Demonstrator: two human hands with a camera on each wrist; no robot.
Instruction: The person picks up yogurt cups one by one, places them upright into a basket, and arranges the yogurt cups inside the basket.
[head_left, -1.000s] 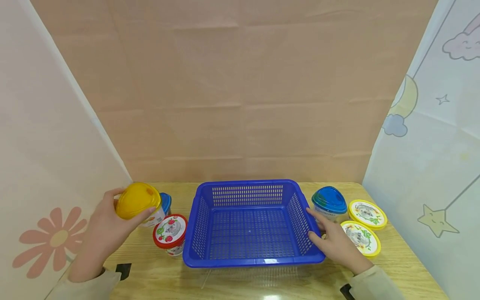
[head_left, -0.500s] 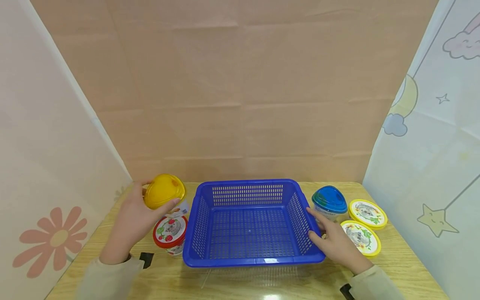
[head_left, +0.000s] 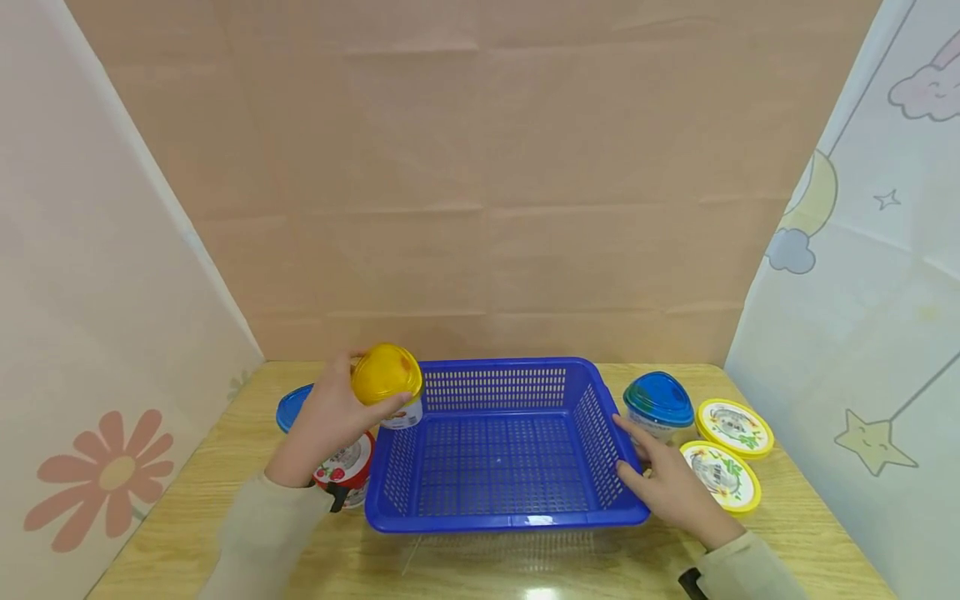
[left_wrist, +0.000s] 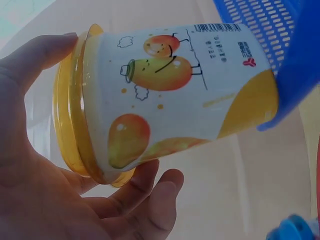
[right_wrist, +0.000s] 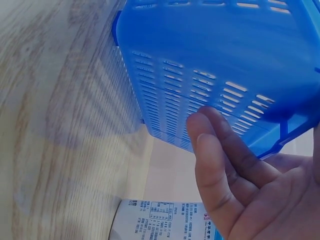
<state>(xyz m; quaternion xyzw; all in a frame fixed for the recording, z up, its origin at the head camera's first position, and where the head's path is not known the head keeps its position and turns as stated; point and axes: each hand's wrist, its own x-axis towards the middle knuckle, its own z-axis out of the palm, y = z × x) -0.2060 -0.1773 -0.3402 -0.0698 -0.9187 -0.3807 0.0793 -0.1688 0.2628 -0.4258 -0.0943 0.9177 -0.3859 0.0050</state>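
Note:
My left hand (head_left: 330,417) holds a cup (head_left: 387,375) with a domed yellow lid over the basket's far left corner. In the left wrist view, the thumb and fingers lie round the lid, and the white cup wall (left_wrist: 150,95) carries mango pictures. My right hand (head_left: 667,479) grips the right rim of the blue plastic basket (head_left: 510,523), thumb at the inner side. In the right wrist view, its fingers (right_wrist: 212,170) lie against the outside of the slotted basket wall (right_wrist: 210,35). Nothing is seen lying in the basket.
Left of the basket stand a red-lidded cup (head_left: 347,460) and a blue-lidded cup (head_left: 292,407), both partly behind the left arm. To the right are another blue-lidded cup (head_left: 658,400) and two tubs with yellow-rimmed lids (head_left: 735,427). Paper screens (head_left: 487,208) enclose the wooden table (head_left: 187,525).
My left hand has carried the yellow-lidded cup rightward, from the table's left side past the red-lidded cup to the basket's corner. The right hand and basket have stayed put.

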